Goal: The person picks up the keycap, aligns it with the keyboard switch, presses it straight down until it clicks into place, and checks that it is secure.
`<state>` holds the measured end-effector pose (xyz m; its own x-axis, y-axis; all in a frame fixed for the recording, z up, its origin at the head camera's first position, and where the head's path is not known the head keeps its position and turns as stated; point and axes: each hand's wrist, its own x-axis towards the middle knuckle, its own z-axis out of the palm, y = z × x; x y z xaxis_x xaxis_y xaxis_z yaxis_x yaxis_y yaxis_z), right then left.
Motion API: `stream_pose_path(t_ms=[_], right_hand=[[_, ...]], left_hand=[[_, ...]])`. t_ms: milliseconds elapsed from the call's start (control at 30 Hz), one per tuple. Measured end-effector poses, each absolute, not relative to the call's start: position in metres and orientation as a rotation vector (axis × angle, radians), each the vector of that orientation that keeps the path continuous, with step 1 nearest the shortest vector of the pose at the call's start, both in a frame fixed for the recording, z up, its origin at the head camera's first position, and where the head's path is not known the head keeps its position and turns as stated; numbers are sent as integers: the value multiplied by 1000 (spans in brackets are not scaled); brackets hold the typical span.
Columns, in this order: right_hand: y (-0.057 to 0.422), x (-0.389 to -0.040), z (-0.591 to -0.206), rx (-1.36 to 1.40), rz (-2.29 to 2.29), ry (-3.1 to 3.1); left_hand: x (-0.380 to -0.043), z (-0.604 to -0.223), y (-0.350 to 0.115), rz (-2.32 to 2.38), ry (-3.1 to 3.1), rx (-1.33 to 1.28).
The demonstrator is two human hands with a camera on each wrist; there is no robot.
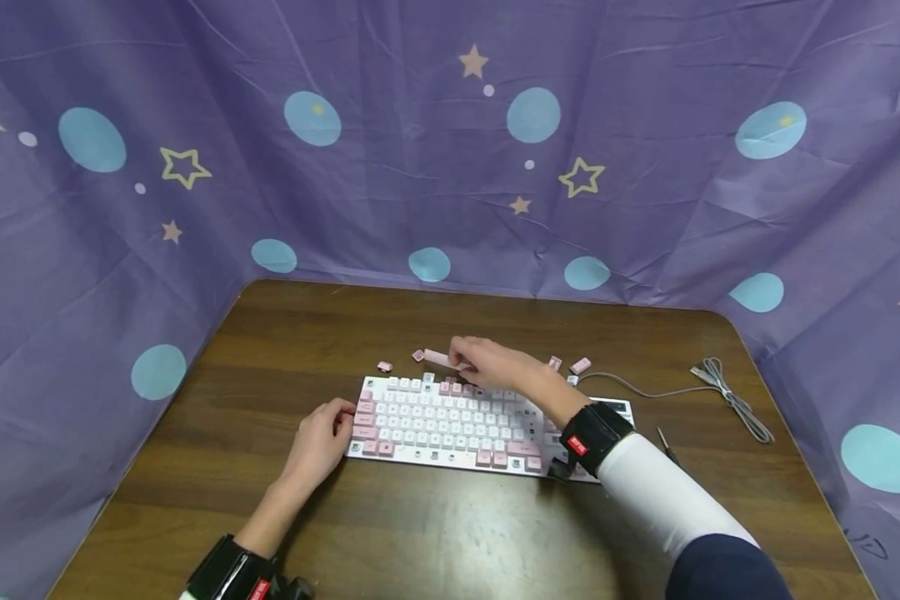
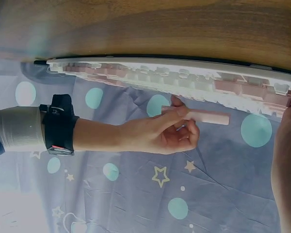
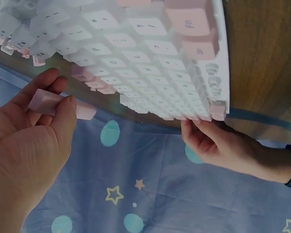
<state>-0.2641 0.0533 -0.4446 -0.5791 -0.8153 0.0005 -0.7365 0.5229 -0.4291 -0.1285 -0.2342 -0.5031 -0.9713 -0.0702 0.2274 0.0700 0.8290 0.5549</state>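
A white and pink keyboard (image 1: 450,425) lies on the wooden table. In its bottom row, a gap between pink keys shows bare mounts (image 1: 435,456). Above the keyboard's back edge, my right hand (image 1: 487,362) pinches a long pink keycap (image 3: 43,101) between thumb and fingers. The left wrist view shows that keycap's long end sticking out past the fingertips. At the keyboard's left end, my left hand (image 1: 318,437) holds the edge, with thumb and fingers right at the side keys, as the right wrist view also shows.
Behind the keyboard lie several loose keycaps, among them a pink one (image 1: 385,367) on the left and another (image 1: 581,366) on the right. A bundled grey cable (image 1: 731,396) lies at the right, near a slim dark-handled tool (image 1: 667,447). A purple curtain (image 1: 420,167) surrounds the table.
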Motion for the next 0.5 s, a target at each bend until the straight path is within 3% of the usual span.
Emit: stream_pose_path(t_ms=[300,500], right_hand=[[61,-251,-436,-1211,-694,2534],[66,-241,-432,-1299,-648,2561]], left_hand=[[-129,-501,-236,-854,-2787,-17],[-132,-501,-237,-865,-2791,-28]])
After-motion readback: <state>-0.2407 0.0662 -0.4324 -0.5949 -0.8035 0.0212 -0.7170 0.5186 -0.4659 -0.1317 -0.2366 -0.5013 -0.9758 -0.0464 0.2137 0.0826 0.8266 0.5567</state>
